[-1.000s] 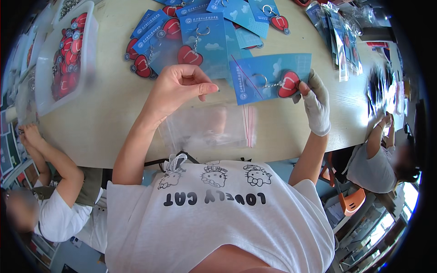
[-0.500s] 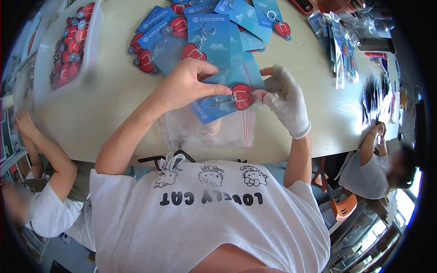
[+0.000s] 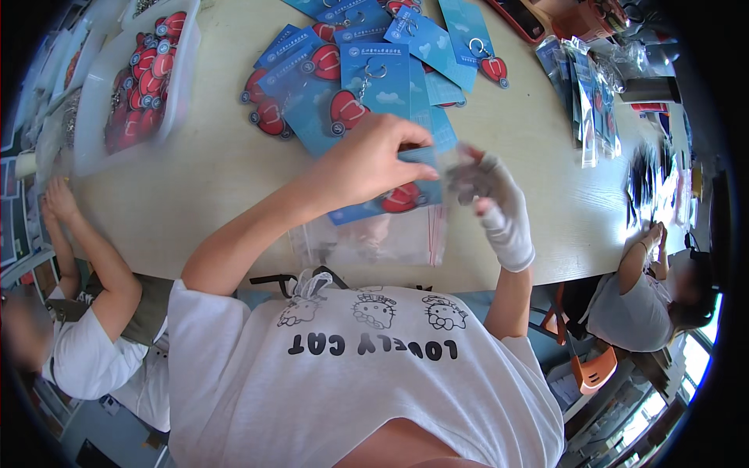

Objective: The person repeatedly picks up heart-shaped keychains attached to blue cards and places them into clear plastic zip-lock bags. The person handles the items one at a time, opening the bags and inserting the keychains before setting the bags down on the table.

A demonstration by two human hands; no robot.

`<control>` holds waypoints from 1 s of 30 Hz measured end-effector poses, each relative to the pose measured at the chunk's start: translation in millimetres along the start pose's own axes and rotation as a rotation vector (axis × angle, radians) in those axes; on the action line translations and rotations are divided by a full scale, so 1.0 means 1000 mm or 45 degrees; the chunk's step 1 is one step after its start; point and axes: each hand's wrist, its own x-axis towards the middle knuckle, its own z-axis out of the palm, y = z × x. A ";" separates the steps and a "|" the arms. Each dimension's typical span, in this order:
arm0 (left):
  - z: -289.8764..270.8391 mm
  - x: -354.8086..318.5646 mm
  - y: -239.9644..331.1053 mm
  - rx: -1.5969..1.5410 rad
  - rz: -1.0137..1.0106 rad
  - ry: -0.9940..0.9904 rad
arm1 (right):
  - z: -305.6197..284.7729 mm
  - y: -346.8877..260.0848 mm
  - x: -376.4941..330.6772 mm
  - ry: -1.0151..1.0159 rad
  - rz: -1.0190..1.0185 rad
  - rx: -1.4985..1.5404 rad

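My left hand is closed on a blue backing card with a red heart-shaped keychain on it. The fingers pinch the card's upper right part and hide some of it. A clear plastic sleeve seems to be around the card, though blur hides how far. Beneath lie clear resealable bags with a red strip along one edge. Just right of the card, my right hand, in a white glove with bare fingertips, is blurred; its thumb and fingers are apart with nothing visible between them.
Ahead lies a pile of blue cards with red keychains. A translucent bin of loose keychains stands at left. Bagged cards and a phone-like red-edged object lie at right. Co-workers sit at left and right.
My right hand has come away from the card's right edge, its fingers parting. My left hand has moved right and slightly down the picture, still holding the card, which is now more covered.
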 end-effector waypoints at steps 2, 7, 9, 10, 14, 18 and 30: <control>-0.002 0.009 0.009 0.002 0.102 0.041 | -0.004 0.002 -0.003 0.022 0.086 -0.151; -0.082 0.046 -0.028 0.875 0.571 0.824 | -0.101 0.021 0.007 0.830 -0.263 0.132; -0.092 0.051 -0.055 0.989 0.343 0.658 | -0.132 0.028 0.011 0.899 -0.210 -0.036; -0.089 0.052 -0.059 0.994 0.357 0.631 | -0.140 0.028 0.015 0.885 -0.107 -0.271; -0.086 0.049 -0.057 0.851 0.256 0.516 | -0.088 0.023 0.023 1.028 -0.216 -1.386; -0.088 0.043 -0.035 0.346 0.254 0.453 | -0.002 0.004 0.026 0.734 -0.550 -1.360; -0.027 0.005 0.048 -0.253 0.237 0.551 | 0.046 -0.008 0.026 0.486 -0.139 0.602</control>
